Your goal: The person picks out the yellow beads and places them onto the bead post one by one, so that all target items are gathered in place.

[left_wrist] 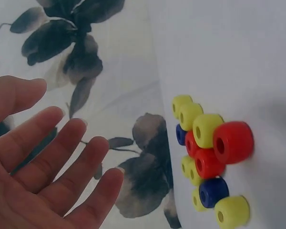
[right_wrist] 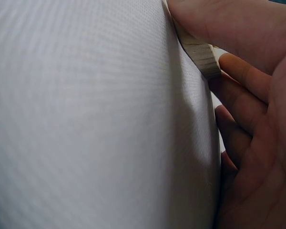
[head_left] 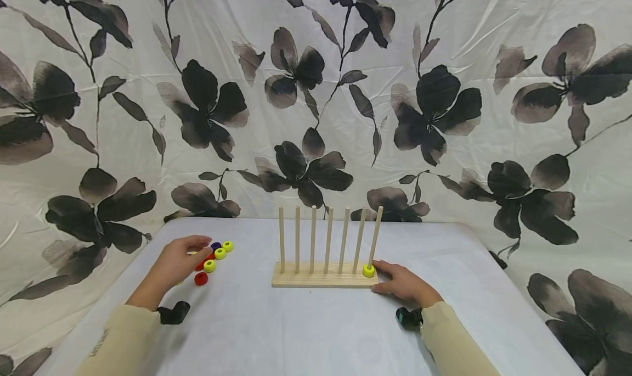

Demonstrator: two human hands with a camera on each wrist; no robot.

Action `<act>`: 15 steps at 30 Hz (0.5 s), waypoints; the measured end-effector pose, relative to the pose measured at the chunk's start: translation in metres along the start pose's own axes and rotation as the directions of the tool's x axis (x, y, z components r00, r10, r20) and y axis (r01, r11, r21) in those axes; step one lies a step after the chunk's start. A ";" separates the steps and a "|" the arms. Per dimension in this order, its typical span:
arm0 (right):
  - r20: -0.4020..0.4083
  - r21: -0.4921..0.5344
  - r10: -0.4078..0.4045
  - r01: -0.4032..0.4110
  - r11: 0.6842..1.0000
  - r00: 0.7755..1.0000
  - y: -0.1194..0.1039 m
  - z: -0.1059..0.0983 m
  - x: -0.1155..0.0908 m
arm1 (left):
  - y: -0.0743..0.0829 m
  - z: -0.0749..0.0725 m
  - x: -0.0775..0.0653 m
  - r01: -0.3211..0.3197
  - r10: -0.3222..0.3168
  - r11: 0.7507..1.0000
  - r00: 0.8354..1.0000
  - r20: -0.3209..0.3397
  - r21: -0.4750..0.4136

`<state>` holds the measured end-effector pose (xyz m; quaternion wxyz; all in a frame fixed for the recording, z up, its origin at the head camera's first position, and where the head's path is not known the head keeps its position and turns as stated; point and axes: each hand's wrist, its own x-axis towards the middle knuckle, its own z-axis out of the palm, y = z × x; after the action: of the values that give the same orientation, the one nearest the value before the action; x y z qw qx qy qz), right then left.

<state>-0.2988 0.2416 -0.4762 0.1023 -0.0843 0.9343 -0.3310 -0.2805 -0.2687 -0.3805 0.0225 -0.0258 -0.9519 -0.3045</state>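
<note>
Spread left hand above loose beads, right hand steadying a pegboard

The loose beads [left_wrist: 233, 142], red, yellow and blue, cluster toward the left side of the desk [head_left: 306, 332]. They look light, hard and smooth, apt to roll; their rounded sides seem the best hold. The left hand [head_left: 175, 262] has its fingers spread, holding nothing. The right hand [head_left: 407, 284] grips the right end of the wooden pegboard [head_left: 316, 281], thumb at the near edge. The board looks stiff and light, its base a surer hold than its slim pegs. A yellow bead [head_left: 368, 272] sits around the end peg [head_left: 375, 236]. Neighbouring beads crowd any pinch; floral cloth [head_left: 365, 145] hangs behind
</note>
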 end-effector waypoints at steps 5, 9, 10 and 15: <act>0.004 0.011 -0.001 0.001 1.000 1.000 0.000 0.001 0.000 | -0.010 0.002 0.000 0.023 -0.023 0.999 1.000 0.006 0.029; 0.002 0.006 0.000 0.000 1.000 1.000 0.001 0.001 0.000 | -0.019 0.003 0.000 0.039 -0.040 0.998 0.999 0.010 0.039; 0.000 0.005 0.001 -0.001 1.000 1.000 0.001 0.001 0.000 | -0.021 0.003 0.001 0.044 -0.045 0.998 0.999 0.011 0.043; 0.001 0.007 0.004 -0.004 1.000 1.000 0.001 0.000 0.000 | -0.031 0.005 0.001 0.071 -0.071 0.995 0.997 0.005 0.076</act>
<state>-0.2984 0.2419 -0.4769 0.1036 -0.0823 0.9333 -0.3338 -0.2840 -0.2906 -0.4023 0.0088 0.0076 -0.9632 -0.2685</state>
